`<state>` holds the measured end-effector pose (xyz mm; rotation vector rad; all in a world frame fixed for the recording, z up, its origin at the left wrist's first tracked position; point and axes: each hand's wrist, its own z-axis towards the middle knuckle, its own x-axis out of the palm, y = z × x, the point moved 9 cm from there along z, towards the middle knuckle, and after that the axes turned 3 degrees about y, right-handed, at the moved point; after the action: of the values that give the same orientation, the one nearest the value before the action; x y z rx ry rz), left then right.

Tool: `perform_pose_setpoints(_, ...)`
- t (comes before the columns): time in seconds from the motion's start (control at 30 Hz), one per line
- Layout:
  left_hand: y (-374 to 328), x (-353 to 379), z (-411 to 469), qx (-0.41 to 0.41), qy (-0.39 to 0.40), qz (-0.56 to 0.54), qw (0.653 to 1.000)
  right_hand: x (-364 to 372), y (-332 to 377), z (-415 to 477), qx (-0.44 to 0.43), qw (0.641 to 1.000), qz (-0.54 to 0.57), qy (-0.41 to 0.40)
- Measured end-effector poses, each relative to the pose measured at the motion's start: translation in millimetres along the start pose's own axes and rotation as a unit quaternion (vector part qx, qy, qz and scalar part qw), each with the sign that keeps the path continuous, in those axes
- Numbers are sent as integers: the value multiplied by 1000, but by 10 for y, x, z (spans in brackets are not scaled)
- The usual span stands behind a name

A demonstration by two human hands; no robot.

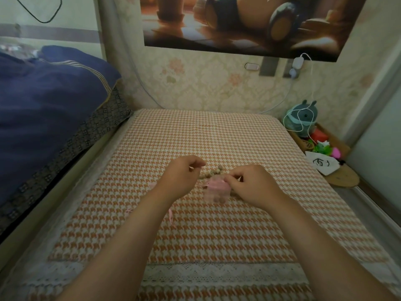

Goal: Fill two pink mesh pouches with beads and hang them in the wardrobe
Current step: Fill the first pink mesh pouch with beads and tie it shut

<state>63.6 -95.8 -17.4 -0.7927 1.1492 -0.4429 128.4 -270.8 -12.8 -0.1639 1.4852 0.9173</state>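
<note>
A pink mesh pouch [216, 190] lies on the orange houndstooth cushion [217, 231], with a few beads showing through its lower part. My right hand [249, 185] pinches the pouch's gathered top. My left hand [184, 172] is closed on a thin drawstring to the pouch's left. Several tan beads [213, 172] lie in a loose row just behind the pouch, between my hands. Under my left forearm a pink ribbon [171, 216] and a bit of pink fabric [153, 185] peek out; what they belong to is hidden.
A dark blue quilt [50, 101] is piled on the bed at the left. At the right, a wooden tray [332, 146] holds a teal plush toy [300, 118], small coloured items and a white drawstring bag [322, 164]. A white cable [303, 88] hangs from a wall charger.
</note>
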Motion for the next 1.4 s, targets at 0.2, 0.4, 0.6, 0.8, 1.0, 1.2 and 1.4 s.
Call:
perform_pose_setpoints(0.2, 259, 335, 218, -27, 26, 75, 996, -18, -67, -38, -9, 1000, -6, -2)
perform_pose_setpoints(0.4, 548, 709, 425, -12, 91, 114, 989, 25, -77, 23, -19, 1000, -12, 3)
perform_pose_setpoints(0.6, 559, 607, 496, -15, 39, 112, 993, 76, -73, 98, -21, 1000, 5, 13)
perform_pose_setpoints(0.8, -67, 258, 406, 21, -13, -68, 997, 61, -152, 97, -1, 999, 31, 17)
perform_pose_setpoints(1.0, -426, 374, 116, 77, 87, -34, 993, 16, -179, 72, 12, 998, 53, 33)
perform_pose_setpoints(1.2, -381, 472, 81, 103, 104, 69, 987, -5, -165, 59, 4, 998, 58, 38)
perform_pose_setpoints(1.4, -267, 514, 88, 18, 131, 103, 986, 9, -209, 79, -14, 995, 83, 44)
